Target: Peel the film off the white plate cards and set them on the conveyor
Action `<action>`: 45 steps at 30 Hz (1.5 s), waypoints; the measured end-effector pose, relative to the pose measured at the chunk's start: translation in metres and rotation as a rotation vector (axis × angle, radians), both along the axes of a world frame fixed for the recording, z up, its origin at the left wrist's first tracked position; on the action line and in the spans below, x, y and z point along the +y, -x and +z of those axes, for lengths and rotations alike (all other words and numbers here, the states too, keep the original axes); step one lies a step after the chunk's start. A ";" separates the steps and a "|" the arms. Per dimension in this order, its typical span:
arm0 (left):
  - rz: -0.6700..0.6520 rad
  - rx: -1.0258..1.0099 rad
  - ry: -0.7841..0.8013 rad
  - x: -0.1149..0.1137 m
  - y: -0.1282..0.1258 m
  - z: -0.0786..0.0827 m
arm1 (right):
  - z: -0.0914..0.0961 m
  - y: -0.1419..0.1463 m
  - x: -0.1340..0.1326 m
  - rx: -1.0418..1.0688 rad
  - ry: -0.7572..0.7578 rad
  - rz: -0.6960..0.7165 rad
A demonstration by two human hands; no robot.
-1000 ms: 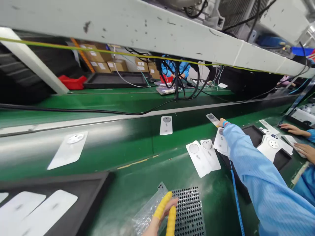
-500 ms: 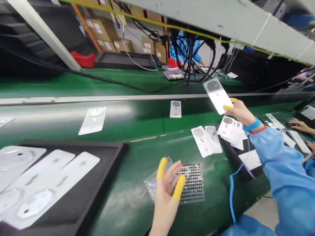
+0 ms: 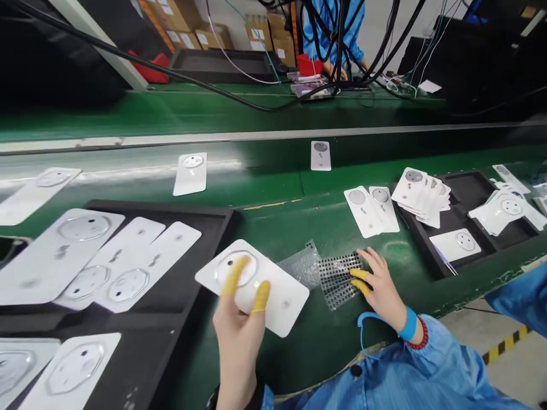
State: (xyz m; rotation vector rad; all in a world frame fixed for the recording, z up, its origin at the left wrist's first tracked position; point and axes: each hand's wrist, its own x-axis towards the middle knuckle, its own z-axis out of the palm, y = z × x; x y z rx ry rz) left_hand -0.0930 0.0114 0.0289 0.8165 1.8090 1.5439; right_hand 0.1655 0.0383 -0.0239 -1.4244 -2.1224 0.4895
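The left hand (image 3: 241, 324) holds a white card (image 3: 273, 293), its yellow-capped fingers across the face. To the right, the right hand (image 3: 378, 285) has its yellow fingertips close together at the right edge of a bent dotted sheet (image 3: 337, 287); whether they pinch it, I cannot tell. Other cards lie in the left tray (image 3: 211, 228). Farther right, two cards (image 3: 363, 219) overlap beside the right tray (image 3: 468, 188). Far off, single cards (image 3: 191, 179) lie well apart.

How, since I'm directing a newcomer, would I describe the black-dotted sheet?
On the green work surface, go right from the left black tray, past the white card in the left hand. The black-dotted sheet comes next, the right hand at its edge. Dense rows of black dots set it apart from the mostly bare clear sheet to its left.
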 end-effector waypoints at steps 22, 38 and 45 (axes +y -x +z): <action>-0.476 -0.524 0.157 0.011 -0.072 -0.019 | 0.058 0.017 0.021 0.247 -0.070 0.392; -0.367 -0.585 0.223 0.013 -0.079 -0.030 | 0.022 0.027 0.017 -0.077 -0.260 0.509; -0.387 -0.353 0.182 0.010 -0.052 -0.018 | 0.018 0.001 0.026 -0.043 -0.065 0.503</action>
